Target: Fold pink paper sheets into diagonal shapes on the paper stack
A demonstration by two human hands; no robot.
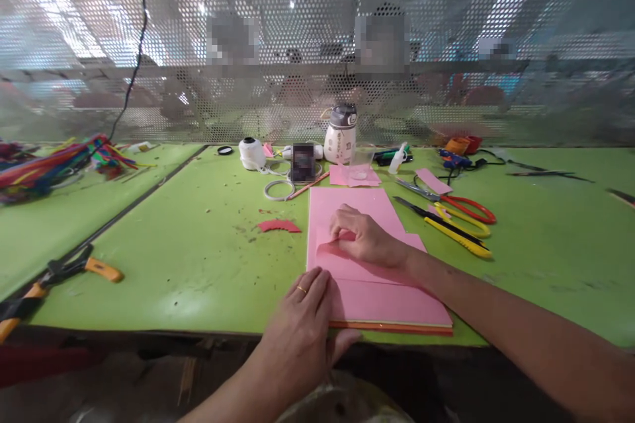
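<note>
A stack of pink paper point(391, 304) lies at the table's front edge, with orange sheets showing at its bottom. On top, a loose pink sheet point(364, 269) has its left corner lifted and curled. My right hand point(364, 238) pinches that lifted corner between thumb and bent fingers. My left hand point(305, 317), with a ring on one finger, rests against the stack's left edge. Its fingers are stretched out flat and its thumb lies by the front edge. Left of the stack is a curved red paper piece point(279, 226).
Right of the stack lie a yellow cutter knife point(459, 238), scissors with red and yellow handles point(469, 208) and a small glue bottle point(398, 160). Behind stand a white bottle point(340, 135) and a thread spool point(252, 154). Pliers point(102, 268) and colourful strands point(54, 168) lie left.
</note>
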